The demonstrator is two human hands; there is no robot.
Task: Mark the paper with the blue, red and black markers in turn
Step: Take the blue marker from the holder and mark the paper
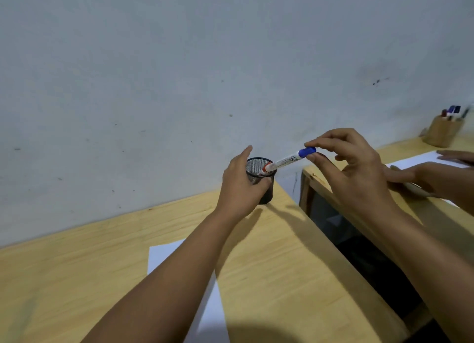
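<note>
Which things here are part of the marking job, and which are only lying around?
Part of the job:
- blue marker, pinched at its cap by the right hand
- black mesh pen cup, held by the left hand
- red marker in the cup
- white paper on the desk

Only lying around:
- wooden pen holder on the neighbouring desk
- another person's hand and paper there

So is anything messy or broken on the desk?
Nothing stands out. The black mesh pen cup stands upright in the left hand, the right hand holds the blue-capped white marker slanted over it, and the white paper sheet lies flat on the wooden desk.
</note>
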